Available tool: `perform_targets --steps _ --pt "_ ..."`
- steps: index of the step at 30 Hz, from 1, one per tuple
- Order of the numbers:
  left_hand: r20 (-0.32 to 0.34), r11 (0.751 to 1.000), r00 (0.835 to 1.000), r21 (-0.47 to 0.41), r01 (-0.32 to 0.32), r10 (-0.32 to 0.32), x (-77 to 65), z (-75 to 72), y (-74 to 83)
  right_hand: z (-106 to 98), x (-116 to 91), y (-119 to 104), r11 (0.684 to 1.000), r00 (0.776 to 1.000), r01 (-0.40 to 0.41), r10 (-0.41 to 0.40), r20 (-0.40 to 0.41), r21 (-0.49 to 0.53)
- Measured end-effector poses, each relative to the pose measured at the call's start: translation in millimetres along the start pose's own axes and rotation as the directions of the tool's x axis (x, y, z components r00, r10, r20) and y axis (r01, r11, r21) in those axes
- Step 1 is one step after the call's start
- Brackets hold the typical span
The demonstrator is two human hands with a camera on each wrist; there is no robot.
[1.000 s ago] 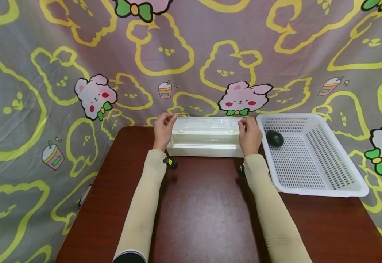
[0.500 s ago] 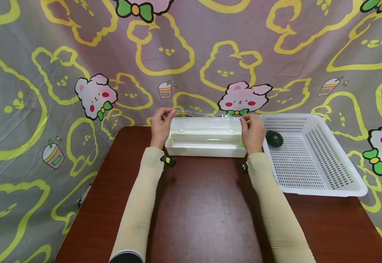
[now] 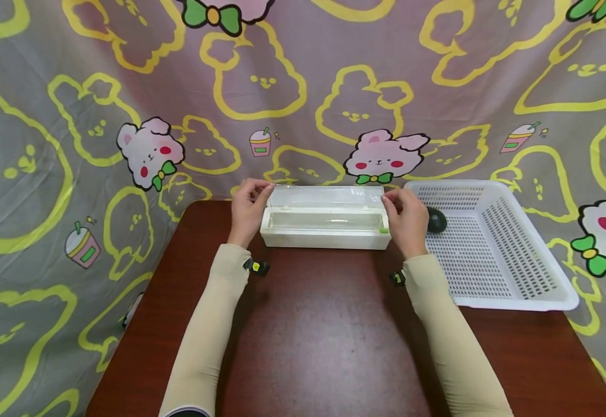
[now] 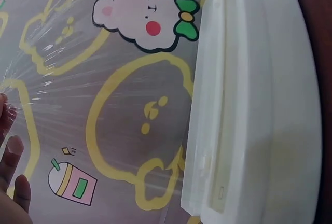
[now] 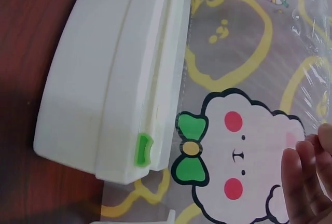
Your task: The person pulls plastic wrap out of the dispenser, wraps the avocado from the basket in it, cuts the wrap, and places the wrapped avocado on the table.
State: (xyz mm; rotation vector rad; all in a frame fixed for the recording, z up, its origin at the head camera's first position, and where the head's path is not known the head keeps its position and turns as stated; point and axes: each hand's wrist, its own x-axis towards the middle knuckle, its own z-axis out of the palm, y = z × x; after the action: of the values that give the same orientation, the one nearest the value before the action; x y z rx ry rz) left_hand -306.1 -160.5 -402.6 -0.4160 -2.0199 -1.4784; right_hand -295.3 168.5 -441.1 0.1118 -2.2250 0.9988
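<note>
A long white cling film dispenser (image 3: 326, 239) stands at the table's far edge, its lid raised, with a green slider (image 5: 143, 150) at its right end. Clear cling film (image 4: 57, 73) stretches up from it, wrinkled toward the fingertips. My left hand (image 3: 247, 213) pinches the film's left corner between thumb and fingers, just beyond the dispenser's left end. At the other end, my right hand (image 3: 409, 223) pinches the right corner. In the right wrist view the film (image 5: 311, 73) shows creases near those fingertips. The film roll is not clearly visible.
A white perforated plastic basket (image 3: 547, 301) sits to the right, beside my right hand. Inside at its left lies a dark green oval fruit, like an avocado (image 3: 437, 220), partly hidden by the hand. A patterned cloth (image 3: 303, 87) hangs behind the brown table (image 3: 313, 336).
Both hands lifted the cling film's edge above the dispenser, then came down slightly and moved farther apart, still pinching its corners. The dispenser and basket have stayed put.
</note>
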Motion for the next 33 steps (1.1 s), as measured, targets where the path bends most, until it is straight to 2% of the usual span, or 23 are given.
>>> perform_targets --steps 12,21,28,33 --pt "0.052 1.000 0.999 0.011 0.008 -0.008 -33.2 -15.0 10.2 -26 -26 3 0.997 0.989 0.076 -0.072 0.131 -0.029" --pt "0.154 0.999 0.988 0.049 -0.015 0.007 -67.8 -35.5 -23.4 -41 -51 5 0.977 0.952 0.205 -0.185 0.244 -0.056" --pt "0.272 0.996 0.961 0.066 -0.061 0.041 -90.5 -51.1 -29.0 -45 -72 8 0.960 0.926 0.268 -0.231 0.300 -0.088" --pt "0.382 0.988 0.923 0.114 -0.103 0.052 -105.3 -59.1 -32.3 -46 -88 15 0.952 0.911 0.287 -0.238 0.337 -0.102"
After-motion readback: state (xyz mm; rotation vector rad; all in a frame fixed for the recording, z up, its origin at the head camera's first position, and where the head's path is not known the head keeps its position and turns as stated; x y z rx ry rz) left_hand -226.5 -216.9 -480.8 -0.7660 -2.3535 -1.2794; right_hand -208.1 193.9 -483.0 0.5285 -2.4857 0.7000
